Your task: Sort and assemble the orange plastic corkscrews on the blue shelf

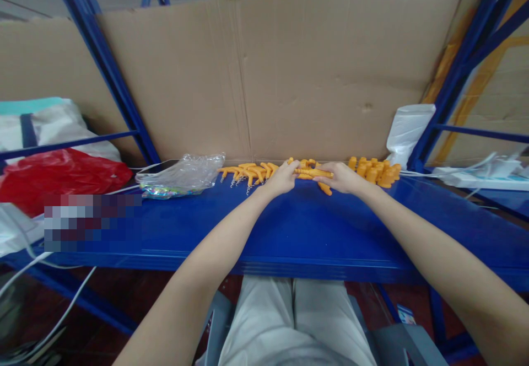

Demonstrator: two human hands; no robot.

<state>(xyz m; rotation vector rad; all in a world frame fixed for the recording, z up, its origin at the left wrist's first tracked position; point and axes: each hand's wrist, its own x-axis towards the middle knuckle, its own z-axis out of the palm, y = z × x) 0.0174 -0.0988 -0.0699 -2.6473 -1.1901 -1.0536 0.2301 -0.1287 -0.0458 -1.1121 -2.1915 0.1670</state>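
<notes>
My left hand [285, 178] and my right hand [341, 177] are close together at the back of the blue table. Both are closed on a slim orange plastic piece [309, 173] that lies sideways between them; its exact kind is too small to make out. Around and behind my fingers are more loose orange pieces [324, 188], partly hidden. To the left of my left hand lies a row of orange pieces with small metal chains [250, 173]. Right of my right hand several stubby orange pieces [374, 173] stand grouped together.
A clear plastic bag [190, 172] with colourful contents lies left of the row. Cardboard [309, 74] closes off the back between blue metal posts [475, 63]. A white pouch [409, 132] leans at the right. Red bag [61, 176] and white cables [61, 305] are at the left.
</notes>
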